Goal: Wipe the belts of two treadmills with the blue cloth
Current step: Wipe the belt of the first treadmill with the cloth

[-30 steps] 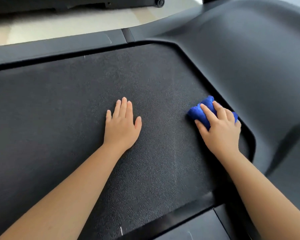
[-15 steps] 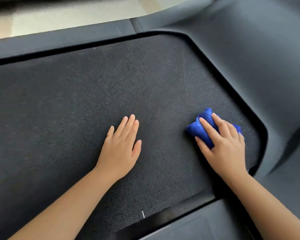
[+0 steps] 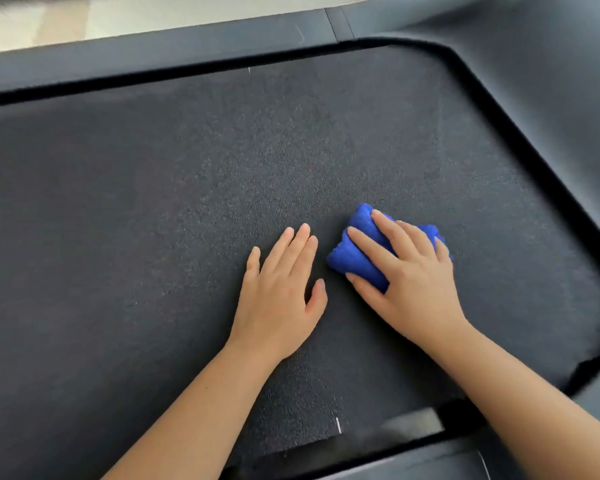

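The dark textured treadmill belt (image 3: pixel 153 209) fills most of the view. A bunched blue cloth (image 3: pixel 355 258) lies on the belt right of centre. My right hand (image 3: pixel 409 282) covers the cloth, fingers spread over its top and thumb tucked against its near side, pressing it down on the belt. My left hand (image 3: pixel 278 299) lies flat on the belt just left of the cloth, fingers straight and together, holding nothing. A small gap separates the two hands.
A smooth dark side rail (image 3: pixel 153 46) runs along the far edge of the belt, with pale floor (image 3: pixel 49 19) beyond it. The motor cover (image 3: pixel 551 98) curves round the belt's right end. A near rail (image 3: pixel 413 459) borders the belt by my arms.
My right hand has slid the blue cloth leftward across the belt, away from the motor cover, until it sits close beside my left hand. The view has shifted along the belt.
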The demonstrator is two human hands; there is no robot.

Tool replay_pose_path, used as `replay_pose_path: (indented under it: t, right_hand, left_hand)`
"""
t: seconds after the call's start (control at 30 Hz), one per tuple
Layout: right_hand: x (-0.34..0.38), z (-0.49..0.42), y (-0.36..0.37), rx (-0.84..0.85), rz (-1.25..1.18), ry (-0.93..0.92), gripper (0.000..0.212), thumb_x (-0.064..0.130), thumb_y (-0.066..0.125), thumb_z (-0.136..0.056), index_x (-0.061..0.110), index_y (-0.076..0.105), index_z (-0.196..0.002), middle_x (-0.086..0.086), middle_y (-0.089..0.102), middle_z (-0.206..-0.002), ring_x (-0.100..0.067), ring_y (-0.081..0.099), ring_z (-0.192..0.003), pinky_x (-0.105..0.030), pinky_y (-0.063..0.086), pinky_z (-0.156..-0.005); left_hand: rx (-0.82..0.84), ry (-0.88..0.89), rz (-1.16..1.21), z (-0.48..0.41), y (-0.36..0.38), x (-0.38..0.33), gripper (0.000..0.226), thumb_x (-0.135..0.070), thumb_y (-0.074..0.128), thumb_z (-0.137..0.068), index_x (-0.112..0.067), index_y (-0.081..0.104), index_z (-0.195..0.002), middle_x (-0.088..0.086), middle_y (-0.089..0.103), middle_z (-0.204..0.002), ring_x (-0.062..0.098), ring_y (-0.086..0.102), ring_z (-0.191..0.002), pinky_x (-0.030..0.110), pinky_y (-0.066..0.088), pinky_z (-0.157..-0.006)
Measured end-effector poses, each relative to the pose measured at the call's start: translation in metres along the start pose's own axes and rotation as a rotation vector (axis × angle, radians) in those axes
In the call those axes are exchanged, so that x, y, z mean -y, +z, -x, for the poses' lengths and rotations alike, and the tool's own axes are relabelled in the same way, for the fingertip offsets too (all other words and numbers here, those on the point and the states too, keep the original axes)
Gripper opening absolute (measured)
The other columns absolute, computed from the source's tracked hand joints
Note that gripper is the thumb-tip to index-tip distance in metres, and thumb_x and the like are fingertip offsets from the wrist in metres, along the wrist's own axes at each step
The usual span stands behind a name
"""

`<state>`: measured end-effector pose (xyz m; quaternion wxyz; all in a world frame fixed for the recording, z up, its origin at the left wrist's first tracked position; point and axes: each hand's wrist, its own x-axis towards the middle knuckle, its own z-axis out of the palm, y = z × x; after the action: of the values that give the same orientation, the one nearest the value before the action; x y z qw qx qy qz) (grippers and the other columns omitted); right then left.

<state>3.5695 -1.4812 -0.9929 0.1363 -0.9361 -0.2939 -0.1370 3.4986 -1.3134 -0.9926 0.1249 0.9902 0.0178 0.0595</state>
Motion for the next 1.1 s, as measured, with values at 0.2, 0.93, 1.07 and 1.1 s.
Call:
replay_pose_path:
  t: [0.2, 0.93, 1.07, 1.1]
  right_hand:
    - [-0.009, -0.014, 0.002, 0.022, -0.001, 0.102, 0.059, 0.058, 0.044, -0.078, 0.026, 0.060, -0.126, -0.016, 0.043, -0.141, -0.041, 0.045, -0.122, -0.064, 0.034, -0.087]
    - [0.053, 0.022, -0.012, 0.016, -0.058, 0.194, 0.039, 0.044, 0.057, -0.083, 0.019, 0.070, -0.110, -0.016, 0.059, -0.124, -0.037, 0.058, -0.100, -0.052, 0.048, -0.078]
    - [0.076, 0.024, -0.034, 0.128, -0.204, 0.356, 0.040, 0.043, 0.058, -0.082, 0.019, 0.068, -0.113, -0.013, 0.056, -0.130, -0.038, 0.055, -0.110, -0.057, 0.047, -0.083]
    - [0.085, 0.023, -0.040, 0.183, -0.255, 0.427, 0.039, 0.042, 0.061, -0.084, 0.021, 0.066, -0.116, -0.010, 0.052, -0.135, -0.034, 0.051, -0.116, -0.054, 0.045, -0.088]
  left_hand:
    - [0.007, 0.021, -0.072, 0.007, 0.004, 0.007, 0.059, -0.039, 0.030, -0.089, -0.010, 0.042, -0.139, 0.003, 0.034, -0.149, 0.019, 0.033, -0.136, 0.054, 0.031, -0.102]
    - [0.107, -0.001, 0.052, 0.015, -0.011, 0.003, 0.056, -0.029, 0.033, -0.085, -0.002, 0.048, -0.132, 0.013, 0.040, -0.144, 0.026, 0.036, -0.134, 0.056, 0.032, -0.101]
    - [0.155, -0.001, 0.092, 0.046, -0.041, 0.008, 0.054, -0.024, 0.031, -0.084, 0.000, 0.052, -0.128, 0.016, 0.049, -0.137, 0.032, 0.045, -0.127, 0.056, 0.038, -0.096]
    - [0.160, -0.025, 0.101, 0.059, -0.049, 0.011, 0.054, -0.024, 0.031, -0.085, 0.000, 0.051, -0.128, 0.015, 0.050, -0.136, 0.032, 0.046, -0.126, 0.055, 0.039, -0.096]
